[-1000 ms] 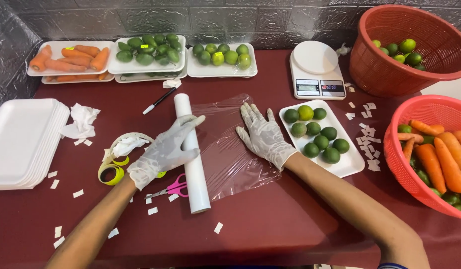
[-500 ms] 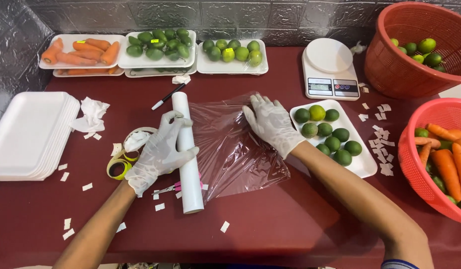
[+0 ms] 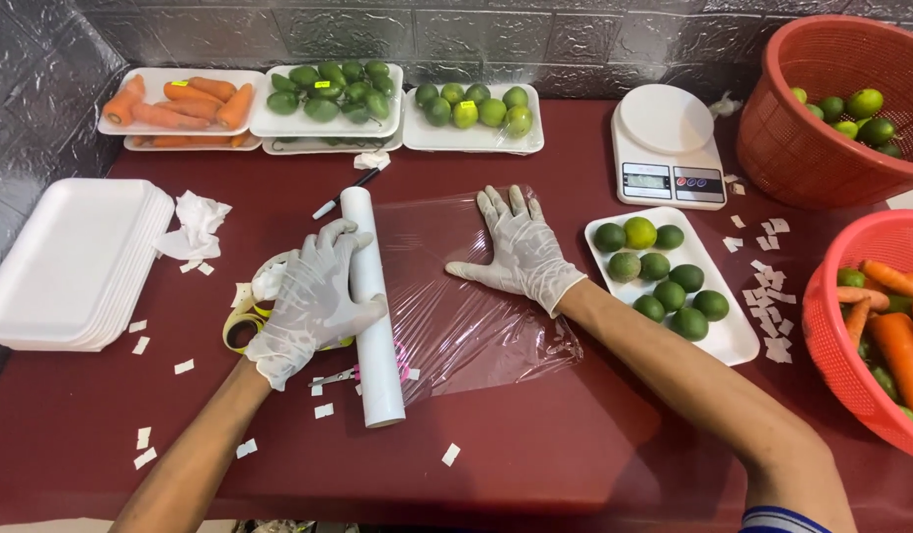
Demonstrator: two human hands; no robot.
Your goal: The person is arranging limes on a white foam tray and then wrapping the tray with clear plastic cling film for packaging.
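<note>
Both of my hands wear white gloves. My left hand grips a white roll of cling film that lies on the dark red table. A clear sheet of film is pulled off the roll to the right. My right hand presses flat on that sheet, fingers spread. Just right of it sits a white foam tray of limes, with no wrap on it.
A stack of white foam trays lies at the left, a tape roll and pink scissors under my left hand. Filled trays of carrots and limes, a kitchen scale and two red baskets line the back and right.
The film has been drawn out a little wider from the roll. My right hand stays flat on the sheet; my left hand keeps its hold on the roll.
</note>
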